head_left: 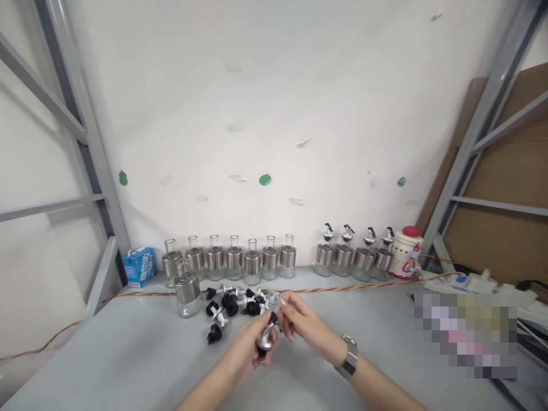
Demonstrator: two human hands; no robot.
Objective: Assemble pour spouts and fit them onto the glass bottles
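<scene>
My left hand is closed around a silver-and-black bottle pourer, held low over the table with its black end down. Just to the right, my right hand has its fingers bent in a pinch at a small clear plastic cap, close above the pourer. A loose pile of similar black-and-silver pourers lies just beyond my left hand. One glass bottle with a steel band stands open-necked to the left of the pile.
Several open bottles line the wall. To the right stand several bottles with pourers fitted, beside a white jar with a red lid. A blue carton is at far left. A twisted wire crosses the table; power strips lie right.
</scene>
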